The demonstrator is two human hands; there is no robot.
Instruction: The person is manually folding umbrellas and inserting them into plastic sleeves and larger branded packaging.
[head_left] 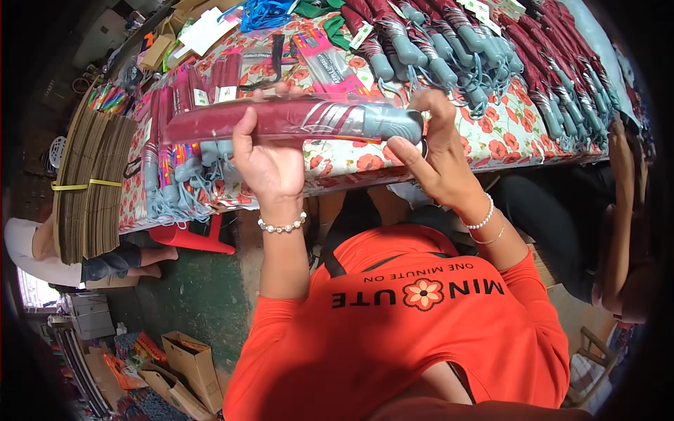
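Held umbrella (295,119): maroon with silver stripes, in a clear plastic sleeve (330,135), lying sideways in my two hands above the surface (502,133), grey handle (386,123) pointing right.
Left hand (272,165): grasping the held umbrella around its maroon middle, thumb on the near side, fingers round the back.
Right hand (441,158): gripping the handle end of the held umbrella, thumb below and fingers curled over the top (can't tell if I've got plastic, handle or both in there).
Umbrella pile (449,52): beyond the held umbrella and to its right, grey handles towards me, cords dangling in a tangle.
Second pile (569,84): same sort of umbrellas, further right of the held umbrella.
Left bunch (186,165): more maroon umbrellas with grey handles, around and under the left part of the held umbrella.
Printed packets (326,63): pink and black with clear bits, lying flat just beyond the held umbrella.
Cardboard stack (91,161): left of the held umbrella, yellow strap round it.
Red stool (196,237): below the held umbrella, off to its left.
Co-worker's arm (621,168): well to the right of the held umbrella.
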